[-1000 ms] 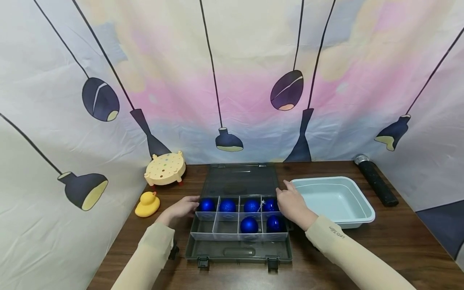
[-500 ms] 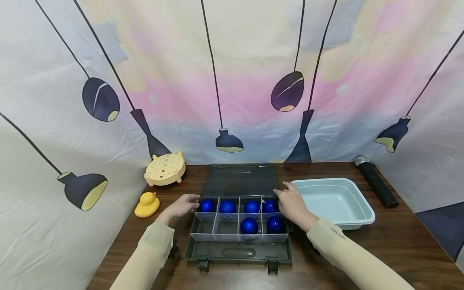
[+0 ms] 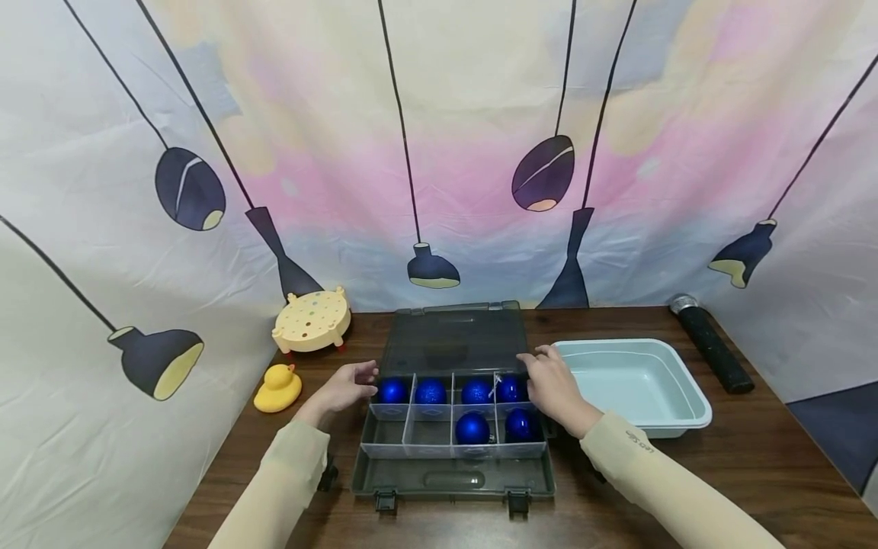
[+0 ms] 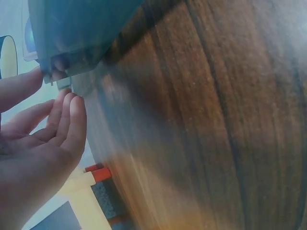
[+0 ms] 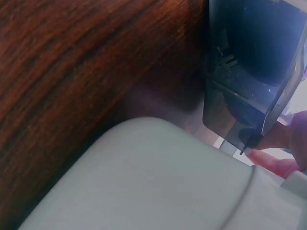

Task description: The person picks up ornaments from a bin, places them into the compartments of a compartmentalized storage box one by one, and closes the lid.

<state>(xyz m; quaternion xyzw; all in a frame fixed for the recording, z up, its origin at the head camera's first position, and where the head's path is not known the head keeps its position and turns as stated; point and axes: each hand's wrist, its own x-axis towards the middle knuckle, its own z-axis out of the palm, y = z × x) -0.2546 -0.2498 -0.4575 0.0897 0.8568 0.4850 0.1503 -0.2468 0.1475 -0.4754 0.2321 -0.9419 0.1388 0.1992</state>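
Note:
A smoky-grey plastic organizer case [image 3: 453, 483] lies unfolded on the table, its lid [image 3: 455, 339] tilted back towards the wall. Blue ball ornaments [image 3: 472, 428] fill the back row of its clear divided compartments and the two front right ones. My left hand [image 3: 345, 387] is at the left end of the hinge side; in the left wrist view its thumb touches the case corner and its fingers reach to the lid's edge. My right hand [image 3: 557, 387] is at the opposite end, index finger extended over the lid's edge. Its fingertips are partly hidden by the case in the right wrist view.
Close beside my right hand stands a pale blue plastic basin [image 3: 634, 381]. A black microphone [image 3: 713, 343] lies beyond it. On the left are a yellow rubber duck [image 3: 278, 388] and a cream round toy stool [image 3: 312, 320]. A printed cloth hangs behind the table.
The lid's far edge has risen a little from where it lay. My left fingers have shifted slightly up and back; my right hand has barely moved. The ornaments stay in their compartments.

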